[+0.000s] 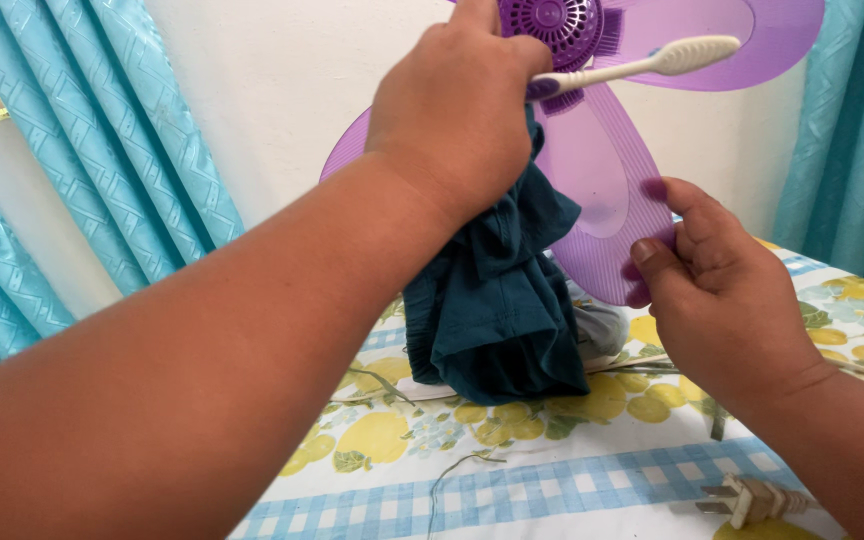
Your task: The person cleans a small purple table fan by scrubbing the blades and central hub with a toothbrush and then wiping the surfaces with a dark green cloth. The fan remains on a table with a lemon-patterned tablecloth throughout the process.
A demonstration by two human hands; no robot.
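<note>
A translucent purple fan blade assembly (592, 170) is held up in front of me, its ribbed hub (552, 22) at the top. My left hand (457, 110) is raised by the hub, gripping a dark teal cloth (497, 300) that hangs down to the table, together with a white toothbrush (652, 62) whose handle sticks out to the right. My right hand (717, 290) pinches the lower edge of the downward-pointing blade between thumb and fingers.
A tablecloth (572, 470) with yellow fruit print and blue checks covers the table. A beige two-pin plug (752, 497) lies at the lower right. Turquoise curtains (102, 150) hang left and right of a white wall.
</note>
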